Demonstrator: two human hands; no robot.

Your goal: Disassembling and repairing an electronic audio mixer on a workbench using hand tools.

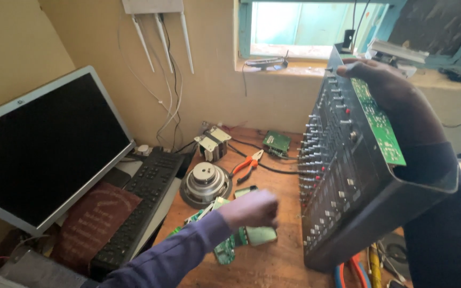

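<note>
Head view: right hand [396,101] grips tilted mixer [342,181]; left hand [252,209] blurred, seemingly fisted over circuit boards [257,236].

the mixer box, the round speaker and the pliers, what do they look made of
Mixer box: dark grey casing, matte, probably painted sheet metal or plastic; a green circuit board shows inside.
Round speaker: shiny silver back, seemingly bare metal.
Pliers: dull metal jaws, orange handles that look like plastic or rubber.
</note>
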